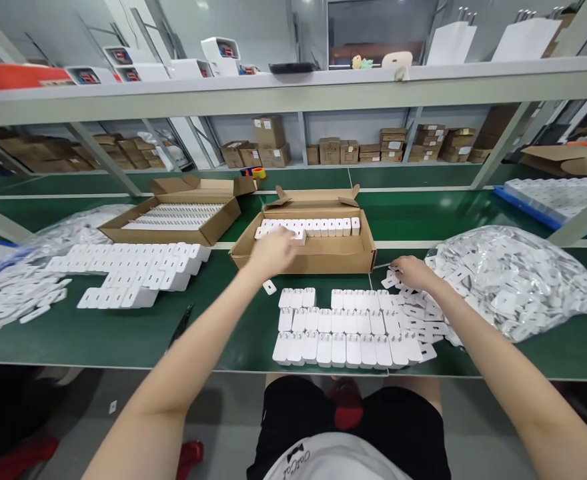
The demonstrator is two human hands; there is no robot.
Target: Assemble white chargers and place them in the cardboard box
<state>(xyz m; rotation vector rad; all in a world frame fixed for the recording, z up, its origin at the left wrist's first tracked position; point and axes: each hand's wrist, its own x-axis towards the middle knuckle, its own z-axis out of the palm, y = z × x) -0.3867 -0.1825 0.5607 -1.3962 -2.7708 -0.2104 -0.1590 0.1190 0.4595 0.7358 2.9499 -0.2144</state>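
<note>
Green bench [98,333]: left grip [273,252] clasps a charger [298,235] in the carton [323,259]; right grip [413,272] indeterminate.

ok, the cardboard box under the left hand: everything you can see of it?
The box is shallow brown corrugated cardboard, flaps folded open, flat on the green table. One row of white chargers stands along its back wall; the rest looks bare. The left hand reaches over the front wall onto that row.

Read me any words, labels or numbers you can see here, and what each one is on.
"Co...": slanted lettering on the white shirt, rest unclear.
Labels on the far cardboard boxes: too small to read.
Prints on the white boxes on the top shelf: blurred.
</note>
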